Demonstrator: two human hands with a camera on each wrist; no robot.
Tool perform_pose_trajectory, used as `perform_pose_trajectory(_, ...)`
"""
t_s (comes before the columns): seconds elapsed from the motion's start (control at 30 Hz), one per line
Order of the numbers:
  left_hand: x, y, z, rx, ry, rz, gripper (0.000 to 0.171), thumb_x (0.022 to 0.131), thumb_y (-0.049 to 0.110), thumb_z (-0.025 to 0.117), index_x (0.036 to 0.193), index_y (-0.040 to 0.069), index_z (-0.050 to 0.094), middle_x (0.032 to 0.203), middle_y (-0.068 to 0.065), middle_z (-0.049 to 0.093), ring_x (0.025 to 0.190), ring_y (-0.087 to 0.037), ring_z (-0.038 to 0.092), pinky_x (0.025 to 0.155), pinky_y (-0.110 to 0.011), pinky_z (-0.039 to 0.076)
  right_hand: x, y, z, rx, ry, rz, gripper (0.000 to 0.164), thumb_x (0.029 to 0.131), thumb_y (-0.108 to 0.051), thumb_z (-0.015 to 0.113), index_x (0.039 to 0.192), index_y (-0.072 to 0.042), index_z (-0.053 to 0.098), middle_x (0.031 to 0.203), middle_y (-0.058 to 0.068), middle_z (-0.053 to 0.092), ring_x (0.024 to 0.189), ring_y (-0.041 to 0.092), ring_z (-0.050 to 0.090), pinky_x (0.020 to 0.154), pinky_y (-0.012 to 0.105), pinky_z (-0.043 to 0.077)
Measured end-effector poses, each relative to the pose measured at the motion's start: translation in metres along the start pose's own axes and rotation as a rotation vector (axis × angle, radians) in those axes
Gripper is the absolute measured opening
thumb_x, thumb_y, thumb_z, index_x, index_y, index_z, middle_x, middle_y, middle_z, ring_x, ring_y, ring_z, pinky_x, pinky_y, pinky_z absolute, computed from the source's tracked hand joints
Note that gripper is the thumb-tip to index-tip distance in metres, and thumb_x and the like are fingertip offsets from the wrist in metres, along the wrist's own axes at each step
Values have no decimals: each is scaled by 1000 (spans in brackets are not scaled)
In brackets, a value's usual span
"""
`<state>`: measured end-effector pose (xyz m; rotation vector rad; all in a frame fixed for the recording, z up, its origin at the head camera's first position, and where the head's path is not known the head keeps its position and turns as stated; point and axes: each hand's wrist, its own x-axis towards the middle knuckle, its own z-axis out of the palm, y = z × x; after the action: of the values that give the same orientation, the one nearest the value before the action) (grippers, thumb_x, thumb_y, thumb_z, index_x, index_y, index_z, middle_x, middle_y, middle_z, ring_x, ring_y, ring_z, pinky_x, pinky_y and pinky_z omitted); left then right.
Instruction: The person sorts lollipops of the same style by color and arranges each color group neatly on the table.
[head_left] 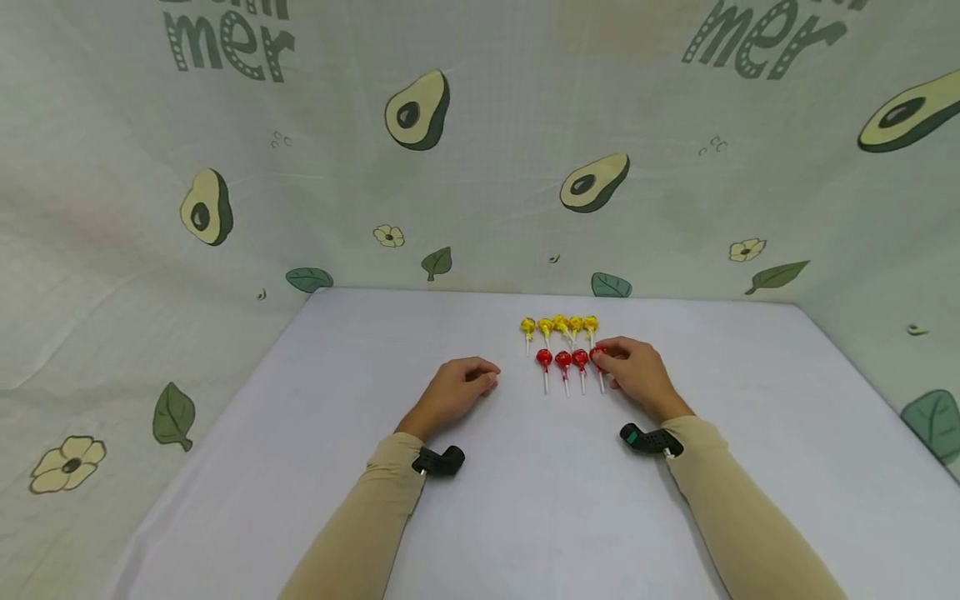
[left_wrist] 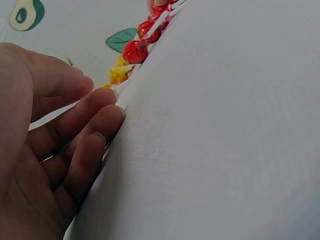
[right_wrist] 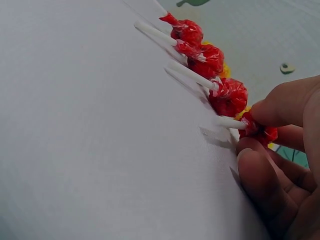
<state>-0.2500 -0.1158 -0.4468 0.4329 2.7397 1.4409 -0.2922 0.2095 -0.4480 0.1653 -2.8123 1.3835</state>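
My right hand (head_left: 636,372) pinches the rightmost red lollipop (right_wrist: 261,131) by its wrapped head, its white stick pointing toward me. To its left, three more red lollipops (head_left: 563,360) lie side by side in a row, sticks toward the near edge. Behind them is a row of several yellow lollipops (head_left: 561,323). My left hand (head_left: 456,387) rests on the table left of the rows, fingers loosely bent and holding nothing. In the left wrist view its fingertips (left_wrist: 116,111) touch the white cloth.
A white cloth covers the table (head_left: 375,333). Behind it hangs a curtain (head_left: 495,150) printed with avocados, leaves and flowers, meeting the table's far edge. Both wrists carry a black strap-on camera (head_left: 652,440).
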Motion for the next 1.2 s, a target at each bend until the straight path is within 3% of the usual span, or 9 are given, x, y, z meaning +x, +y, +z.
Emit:
perform_pose_trajectory(0.7,3,3,5,-25,-6,1,18,100,21,62,112,13,73,85,3,68,81,-14,62,76,-34,50,0,2,-3,-81,31,-28,43,99,-31,64,132,-4,63,115,16,66,72,20,62,65,32,51)
perform_pose_trajectory(1.2,3,4,4,-46,-12,-21,19,102,20,60,113,13,72,93,6,70,83,-13,64,79,-34,52,1,5,-4,-12,17,1,40,100,-29,63,131,-4,62,114,16,67,74,19,64,66,28,53)
